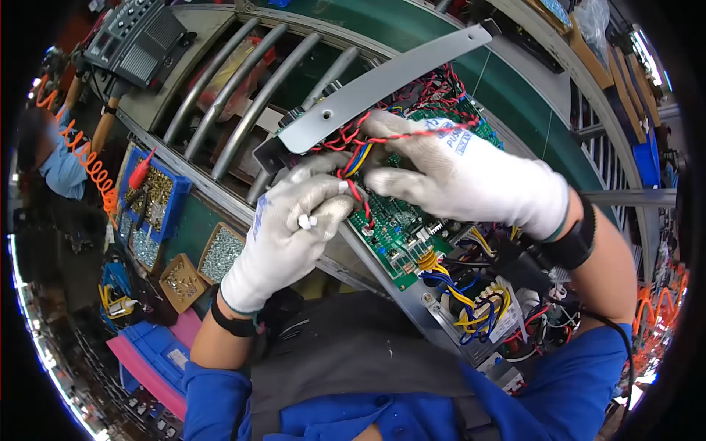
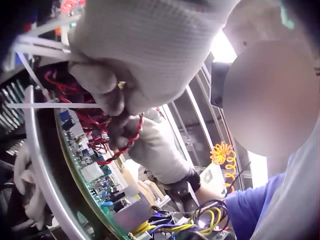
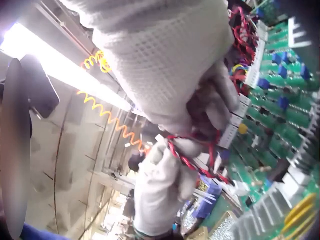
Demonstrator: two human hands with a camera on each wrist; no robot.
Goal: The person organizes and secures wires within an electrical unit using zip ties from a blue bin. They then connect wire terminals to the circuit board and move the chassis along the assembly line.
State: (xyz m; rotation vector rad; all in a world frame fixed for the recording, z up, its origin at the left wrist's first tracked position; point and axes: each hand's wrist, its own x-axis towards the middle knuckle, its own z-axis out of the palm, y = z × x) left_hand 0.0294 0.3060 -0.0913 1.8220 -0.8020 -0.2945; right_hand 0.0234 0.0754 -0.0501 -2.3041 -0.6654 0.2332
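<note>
Both hands wear white knit gloves and meet over a green circuit board (image 1: 401, 246) in a metal chassis. My left hand (image 1: 283, 224) pinches twisted red and black wires (image 1: 354, 189) at its fingertips. Small white plastic ends (image 1: 307, 221) stick out of its grip, and thin white cable ties (image 2: 55, 105) jut past its fingers in the left wrist view. My right hand (image 1: 456, 173) has its fingers curled on the same bundle, where yellow and blue wires (image 1: 359, 158) show too. A grey metal bar (image 1: 382, 88) spans above the board's far side. Glove fingers hide part of the bundle.
Metal rollers (image 1: 250, 99) lie beyond the chassis on the left. A blue bin (image 1: 180, 195) and cardboard trays (image 1: 182, 283) of small fasteners stand at the left. Yellow and blue cables (image 1: 460, 298) and a coil crowd the chassis's near right end.
</note>
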